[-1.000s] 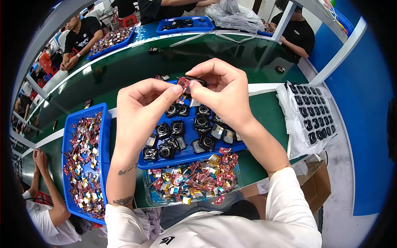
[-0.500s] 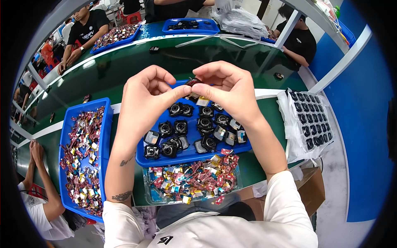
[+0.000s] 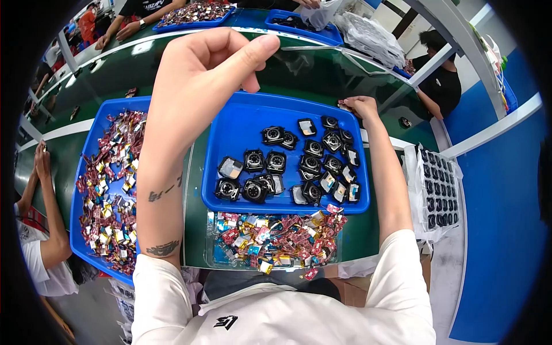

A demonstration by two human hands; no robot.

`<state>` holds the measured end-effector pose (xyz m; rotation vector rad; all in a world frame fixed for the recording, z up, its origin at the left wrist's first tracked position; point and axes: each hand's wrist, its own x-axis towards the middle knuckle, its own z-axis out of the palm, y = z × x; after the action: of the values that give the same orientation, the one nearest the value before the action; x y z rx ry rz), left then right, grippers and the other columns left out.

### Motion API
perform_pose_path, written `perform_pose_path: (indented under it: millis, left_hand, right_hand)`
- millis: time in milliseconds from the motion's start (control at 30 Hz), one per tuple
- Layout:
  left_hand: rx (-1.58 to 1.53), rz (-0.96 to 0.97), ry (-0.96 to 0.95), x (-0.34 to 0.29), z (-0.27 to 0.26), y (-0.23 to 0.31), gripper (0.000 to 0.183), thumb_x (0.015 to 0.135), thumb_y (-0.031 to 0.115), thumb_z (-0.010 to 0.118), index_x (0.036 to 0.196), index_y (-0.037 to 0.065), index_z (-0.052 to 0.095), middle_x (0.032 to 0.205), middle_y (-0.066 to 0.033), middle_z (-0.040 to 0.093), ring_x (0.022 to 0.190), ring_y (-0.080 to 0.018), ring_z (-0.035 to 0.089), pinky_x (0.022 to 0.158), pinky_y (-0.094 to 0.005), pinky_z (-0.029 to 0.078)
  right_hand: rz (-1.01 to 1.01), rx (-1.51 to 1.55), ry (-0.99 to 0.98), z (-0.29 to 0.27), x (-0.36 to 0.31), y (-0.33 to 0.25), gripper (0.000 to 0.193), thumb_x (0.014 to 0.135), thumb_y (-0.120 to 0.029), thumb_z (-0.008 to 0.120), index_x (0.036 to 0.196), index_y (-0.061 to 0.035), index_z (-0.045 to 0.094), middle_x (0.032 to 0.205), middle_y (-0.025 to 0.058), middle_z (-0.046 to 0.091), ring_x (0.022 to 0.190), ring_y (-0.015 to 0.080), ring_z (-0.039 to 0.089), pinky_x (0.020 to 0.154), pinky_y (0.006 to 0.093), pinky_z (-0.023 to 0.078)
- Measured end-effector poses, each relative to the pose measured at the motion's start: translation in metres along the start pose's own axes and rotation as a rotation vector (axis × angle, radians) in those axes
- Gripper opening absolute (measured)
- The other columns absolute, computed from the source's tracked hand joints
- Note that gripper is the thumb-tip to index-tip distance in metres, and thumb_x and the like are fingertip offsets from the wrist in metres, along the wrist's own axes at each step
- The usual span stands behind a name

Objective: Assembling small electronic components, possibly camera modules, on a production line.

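My left hand [image 3: 215, 69] is raised over the far left end of a blue tray [image 3: 241, 103], its fingers curled and its thumb stretched along them. Nothing shows at its fingertips. Farther right, my right hand [image 3: 363, 106] reaches past the tray's far right corner. Its fingers pinch a small watch part [image 3: 344, 105], dark and reddish, at the edge of the green belt; most of the part is covered. Black watch cases [image 3: 254, 160] lie in the tray, several with round backs up and others showing pale insides.
A clear tray [image 3: 213, 253] heaped with small red circuit boards [image 3: 276, 238] sits nearest me. At left stands another blue tray [image 3: 77, 201] of boards. White-wrapped rows of black cases [image 3: 438, 190] are at right. Co-workers sit around the belt [image 3: 299, 75]; a person's hands [image 3: 43, 161] are at left.
My hands have parted. The right has moved right and away with the watch part; the left has risen up and away. The view has shifted, showing more of the tray.
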<state>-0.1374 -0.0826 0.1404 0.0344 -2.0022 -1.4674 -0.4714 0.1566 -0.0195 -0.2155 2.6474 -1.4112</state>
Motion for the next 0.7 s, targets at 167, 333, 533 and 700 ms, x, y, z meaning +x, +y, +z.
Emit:
perform_pose_path:
  millis: [167,333,533,700]
  left_hand:
    - [0.029,0.053,-0.005,0.001,-0.002,-0.006,0.033,0.085,0.031,0.068,0.065,0.006,0.059,0.062,0.0022,0.057,0.057,-0.0029,0.053,0.054,-0.0165,0.038]
    - [-0.047,0.007,-0.053,-0.002,0.005,0.007,0.032,0.087,0.024,0.065,0.065,0.002,0.062,0.055,-0.0021,0.059,0.049,-0.0042,0.052,0.046,-0.0164,0.039]
    - [-0.033,-0.02,-0.073,-0.006,0.008,0.006,0.03,0.086,0.025,0.067,0.066,0.003,0.062,0.055,-0.0015,0.059,0.047,-0.0038,0.051,0.045,-0.016,0.038]
    - [-0.021,-0.073,-0.106,-0.007,0.017,0.002,0.03,0.086,0.025,0.067,0.066,0.003,0.062,0.056,-0.0018,0.06,0.048,-0.0042,0.052,0.045,-0.0163,0.038]
  right_hand:
    - [-0.195,-0.317,0.131,0.011,-0.017,-0.019,0.017,0.079,-0.021,0.069,0.08,-0.0034,0.071,0.075,0.0072,0.069,0.068,0.011,0.064,0.06,0.024,0.047]
    - [-0.62,-0.207,-0.252,0.019,-0.131,-0.099,0.029,0.086,-0.026,0.064,0.076,0.0007,0.067,0.072,0.0057,0.064,0.069,0.0103,0.057,0.065,0.0256,0.044]
    - [-1.258,-0.265,-0.969,0.061,-0.283,-0.121,0.019,0.073,-0.021,0.073,0.083,-0.0059,0.068,0.084,0.0051,0.056,0.081,0.0225,0.056,0.069,0.0342,0.047]
    - [-1.332,-0.345,-0.865,0.083,-0.297,-0.096,0.018,0.07,-0.022,0.072,0.074,-0.0059,0.066,0.081,0.0052,0.057,0.079,0.0207,0.055,0.067,0.0345,0.047]
